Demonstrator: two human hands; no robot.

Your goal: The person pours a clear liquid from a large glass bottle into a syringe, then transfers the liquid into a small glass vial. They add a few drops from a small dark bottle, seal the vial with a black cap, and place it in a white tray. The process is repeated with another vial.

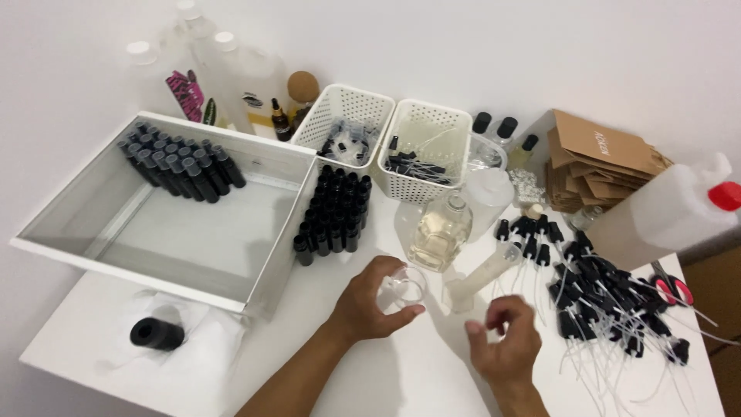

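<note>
A small clear bottle [404, 287] is being held in the grip of the left hand [369, 303] at the lower centre of the frame, fingers curled around it. The right hand [505, 337] is being held just to its right, fingers loosely bent, with nothing clearly seen in it. A glass bottle of pale liquid [440, 232] is being kept just above the hands on the white worktop [417, 371]. Black spray caps with white tubes [610, 301] are being left heaped at the right. Black bottles [333, 212] are being kept in rows beside a white tray [166, 224] at the left.
</note>
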